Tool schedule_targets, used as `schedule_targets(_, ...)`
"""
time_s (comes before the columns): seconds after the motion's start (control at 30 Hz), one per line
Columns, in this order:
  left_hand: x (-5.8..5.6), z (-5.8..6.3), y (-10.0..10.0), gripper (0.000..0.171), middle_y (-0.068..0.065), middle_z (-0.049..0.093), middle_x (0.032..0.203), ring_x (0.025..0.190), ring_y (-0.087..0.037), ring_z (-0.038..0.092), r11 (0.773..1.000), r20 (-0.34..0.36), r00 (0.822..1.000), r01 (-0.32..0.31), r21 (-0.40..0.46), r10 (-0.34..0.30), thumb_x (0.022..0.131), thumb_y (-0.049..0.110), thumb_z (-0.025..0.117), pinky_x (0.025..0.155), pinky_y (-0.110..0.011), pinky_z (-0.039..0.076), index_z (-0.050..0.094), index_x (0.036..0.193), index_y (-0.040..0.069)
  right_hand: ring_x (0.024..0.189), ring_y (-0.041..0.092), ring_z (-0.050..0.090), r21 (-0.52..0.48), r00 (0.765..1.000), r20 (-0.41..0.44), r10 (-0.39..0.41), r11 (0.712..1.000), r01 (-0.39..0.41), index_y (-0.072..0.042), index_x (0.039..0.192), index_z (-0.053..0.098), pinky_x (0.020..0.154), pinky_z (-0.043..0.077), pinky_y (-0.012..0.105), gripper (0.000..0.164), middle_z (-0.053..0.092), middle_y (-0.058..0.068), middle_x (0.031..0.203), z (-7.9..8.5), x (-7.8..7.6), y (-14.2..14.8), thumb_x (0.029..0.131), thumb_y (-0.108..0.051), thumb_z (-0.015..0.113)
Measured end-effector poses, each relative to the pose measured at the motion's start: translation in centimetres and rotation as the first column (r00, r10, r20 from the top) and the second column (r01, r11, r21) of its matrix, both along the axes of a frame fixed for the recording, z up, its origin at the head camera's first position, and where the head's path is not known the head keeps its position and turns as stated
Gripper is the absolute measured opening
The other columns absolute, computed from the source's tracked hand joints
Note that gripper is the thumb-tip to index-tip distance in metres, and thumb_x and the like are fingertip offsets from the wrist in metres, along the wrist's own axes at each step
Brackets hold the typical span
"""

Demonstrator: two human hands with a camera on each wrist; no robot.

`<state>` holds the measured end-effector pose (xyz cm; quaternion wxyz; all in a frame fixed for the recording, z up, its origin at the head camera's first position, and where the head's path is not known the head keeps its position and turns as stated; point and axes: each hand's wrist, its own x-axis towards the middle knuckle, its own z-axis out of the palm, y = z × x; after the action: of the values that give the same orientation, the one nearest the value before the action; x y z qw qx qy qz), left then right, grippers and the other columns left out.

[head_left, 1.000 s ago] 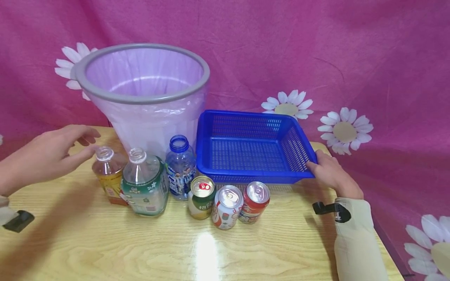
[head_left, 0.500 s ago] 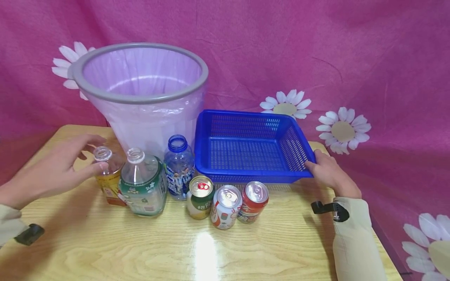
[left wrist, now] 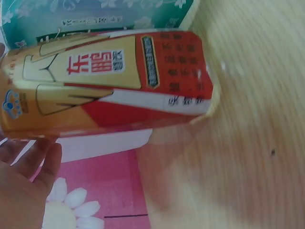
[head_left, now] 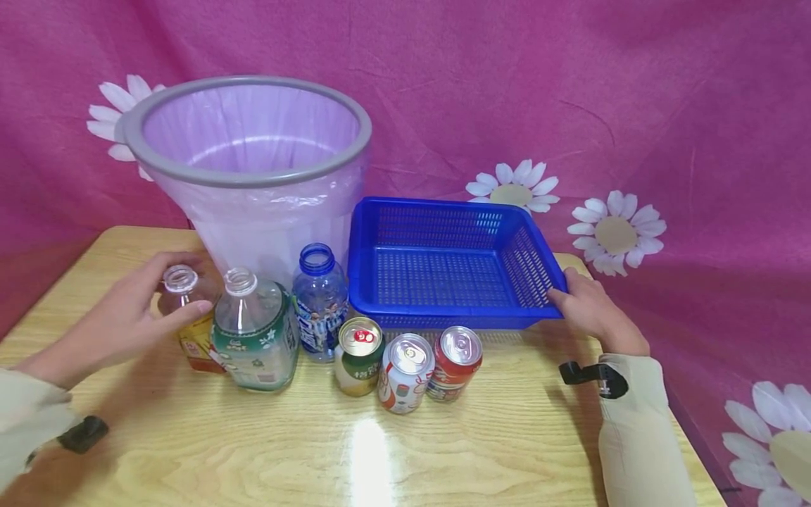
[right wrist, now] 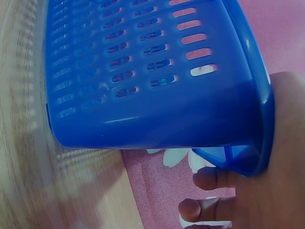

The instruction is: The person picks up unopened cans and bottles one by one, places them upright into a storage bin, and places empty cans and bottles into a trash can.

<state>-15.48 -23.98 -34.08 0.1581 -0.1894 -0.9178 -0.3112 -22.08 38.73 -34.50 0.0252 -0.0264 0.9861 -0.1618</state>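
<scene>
My left hand (head_left: 123, 320) curls round a clear plastic bottle (head_left: 198, 343) with a yellow and red label, thumb across its front and fingers behind. In the left wrist view, the bottle's label (left wrist: 100, 81) hides part of the fingers (left wrist: 35, 160). The bottle stands upright and capless beside a green-labelled bottle (head_left: 256, 345). At the right, my right hand (head_left: 595, 313) grips the near right corner of a blue plastic basket (head_left: 443, 313). The thumb lies on the rim, and the fingers (right wrist: 209, 207) are underneath in the right wrist view.
Behind the bottles stands a lined trash bin (head_left: 272, 211) with a grey rim. A blue-necked bottle (head_left: 319, 310) is before it. A green-gold can (head_left: 359, 359), a white can (head_left: 407, 377) and a red can (head_left: 456, 366) stand upright before the basket on the wooden table (head_left: 304, 451).
My left hand has moved right and closed in from beside the yellow-labelled bottle to round it. My right hand has stayed on the basket's corner. The view has shifted slightly.
</scene>
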Motion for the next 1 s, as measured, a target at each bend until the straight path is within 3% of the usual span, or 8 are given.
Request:
schedule_targets(0.13,0.0,-0.5,0.4,0.064,0.009,0.06,0.114,0.081,0.007,0.049,0.998,-0.002,1.0,0.01,0.067,-0.009,0.08,0.012,0.077,0.065,-0.009,0.039,0.048,0.137,0.015,0.096,0.033,0.052,-0.004,1.0,0.002,-0.003,1.0,0.003,0.001,0.114,0.046,0.077,0.04,0.037,0.036,0.057,0.018,0.1,0.0,0.0,0.0,0.099,-0.032,0.041)
schedule_targets(0.27,0.0,-0.9,0.8,0.062,0.028,0.056,0.11,0.089,0.015,0.053,0.991,0.02,1.0,0.004,0.133,-0.007,0.082,0.01,0.075,0.074,0.0,0.041,0.048,0.138,0.015,0.096,0.033,0.052,-0.004,1.0,0.005,-0.004,1.0,0.004,0.001,0.115,0.045,0.078,0.04,0.037,0.036,0.057,0.018,0.1,-0.1,0.0,0.1,0.099,-0.032,0.041)
schedule_targets(0.4,0.1,-1.2,1.0,0.057,0.036,0.052,0.108,0.095,0.019,0.051,0.984,0.06,0.998,-0.036,0.172,0.026,0.085,0.014,0.073,0.081,0.004,0.037,0.048,0.137,0.013,0.096,0.033,0.052,-0.003,1.0,-0.003,-0.004,1.0,0.004,0.001,0.114,0.046,0.077,0.039,0.036,0.036,0.056,0.018,0.1,0.0,0.0,0.1,0.099,-0.032,0.041)
schedule_targets(0.77,0.3,-2.2,1.9,0.043,0.033,0.054,0.106,0.09,0.014,0.053,0.959,0.084,0.993,-0.107,0.262,0.087,0.09,0.016,0.068,0.077,0.001,0.04,0.052,0.13,0.013,0.094,0.032,0.053,-0.009,1.0,-0.003,-0.012,1.0,0.012,0.001,0.114,0.046,0.075,0.038,0.034,0.036,0.056,0.017,0.098,0.1,0.1,0.1,0.099,-0.032,0.041)
schedule_targets(1.0,0.2,-3.0,2.3,0.034,0.026,0.062,0.104,0.091,0.011,0.059,0.921,0.089,0.993,-0.107,0.374,0.079,0.09,0.011,0.067,0.079,0.0,0.044,0.057,0.123,0.013,0.094,0.031,0.052,0.0,1.0,-0.012,-0.005,1.0,0.005,0.0,0.111,0.046,0.075,0.037,0.032,0.034,0.056,0.016,0.097,0.1,0.1,0.0,0.099,-0.032,0.042)
